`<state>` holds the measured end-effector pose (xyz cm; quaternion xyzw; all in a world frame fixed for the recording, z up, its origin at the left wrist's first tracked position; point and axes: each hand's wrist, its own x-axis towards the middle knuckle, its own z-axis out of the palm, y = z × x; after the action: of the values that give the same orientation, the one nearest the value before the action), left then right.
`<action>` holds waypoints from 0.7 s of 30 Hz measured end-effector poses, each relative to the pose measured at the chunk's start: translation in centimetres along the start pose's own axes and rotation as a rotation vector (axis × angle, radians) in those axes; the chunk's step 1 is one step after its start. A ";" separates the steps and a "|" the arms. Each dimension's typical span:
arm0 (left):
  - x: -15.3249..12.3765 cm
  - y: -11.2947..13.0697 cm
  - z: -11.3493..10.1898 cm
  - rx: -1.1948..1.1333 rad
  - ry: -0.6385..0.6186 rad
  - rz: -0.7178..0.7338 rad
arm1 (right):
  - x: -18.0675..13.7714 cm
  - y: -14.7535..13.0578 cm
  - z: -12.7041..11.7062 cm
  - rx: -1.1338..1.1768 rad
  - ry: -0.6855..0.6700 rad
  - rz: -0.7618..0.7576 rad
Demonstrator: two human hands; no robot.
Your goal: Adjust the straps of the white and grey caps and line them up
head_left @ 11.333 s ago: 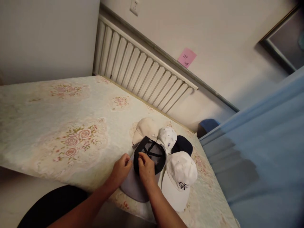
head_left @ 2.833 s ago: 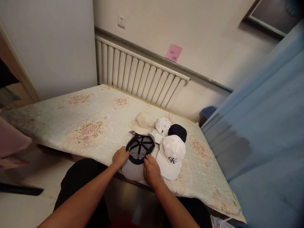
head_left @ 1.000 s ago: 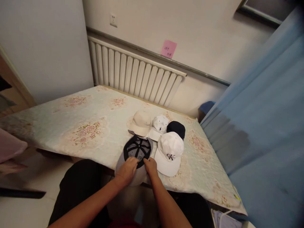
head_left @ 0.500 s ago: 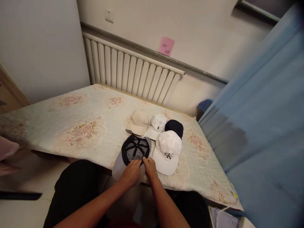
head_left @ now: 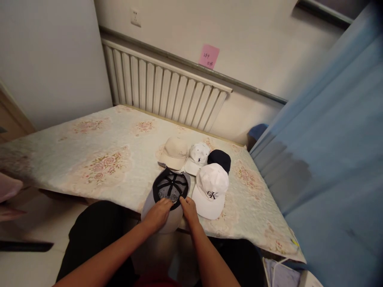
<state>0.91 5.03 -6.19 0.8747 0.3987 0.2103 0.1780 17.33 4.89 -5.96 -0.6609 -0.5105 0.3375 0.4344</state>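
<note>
A grey baseball cap (head_left: 172, 185) lies upside down at the front edge of the table, its black inner band and seams facing up. My left hand (head_left: 158, 215) is closed on the brim side of its rim, fingers reaching inside. My right hand (head_left: 188, 208) pinches the right side of the same rim. Right beside it sits a white baseball cap (head_left: 212, 181) with a black CK logo. Behind are a beige cap (head_left: 176, 147), a smaller white cap (head_left: 199, 153) with a small dark emblem, and a black cap (head_left: 220, 158) partly hidden by the CK cap.
The table (head_left: 119, 131) has a floral cloth. A radiator (head_left: 161, 85) runs along the wall behind it, below a pink note (head_left: 208, 56). A blue curtain (head_left: 329, 159) hangs at the right. Someone's hand (head_left: 10, 215) shows at the far left.
My left hand has slid left along the grey cap's rim, away from my right hand. The right hand keeps its grip, and the caps stay in place.
</note>
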 end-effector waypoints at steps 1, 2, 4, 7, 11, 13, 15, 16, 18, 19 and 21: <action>0.0 0.0 -0.3 0.025 -0.011 -0.008 | 0.0 0.0 0.0 -0.002 -0.002 0.003; 0.1 0.0 -0.5 0.049 -0.019 -0.018 | 0.0 0.0 0.0 -0.004 -0.005 0.006; 0.3 0.0 -0.8 0.092 -0.034 -0.041 | 0.0 -0.1 -0.1 -0.009 -0.010 0.014; 0.6 -0.2 -1.0 0.119 -0.046 -0.052 | 0.1 -0.3 -0.1 -0.022 -0.016 0.032; 1.0 -0.6 -1.2 0.156 -0.036 -0.083 | 0.3 -0.5 0.0 -0.050 -0.018 0.059; 1.1 -0.9 -1.4 0.167 -0.029 -0.096 | 0.4 -0.5 0.0 -0.062 -0.020 0.066; 1.1 -1.3 -1.5 0.171 -0.023 -0.104 | 0.5 -0.5 0.1 -0.070 -0.024 0.070; 1.2 -1.5 -1.6 0.174 -0.020 -0.107 | 0.5 -0.5 0.1 -0.072 -0.027 0.072; 1.2 -1.8 -1.6 0.179 -0.011 -0.113 | 0.5 -0.5 0.1 -0.075 -0.028 0.075; 1.2 -1.8 -1.7 0.182 -0.006 -0.116 | 0.5 -0.4 0.1 -0.076 -0.028 0.076; 1.2 -1.7 -1.7 0.187 0.001 -0.125 | 0.5 -0.4 0.1 -0.077 -0.024 0.074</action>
<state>-0.29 7.26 -5.31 0.8609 0.4703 0.1613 0.1082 17.22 5.45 -5.65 -0.6914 -0.5035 0.3415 0.3897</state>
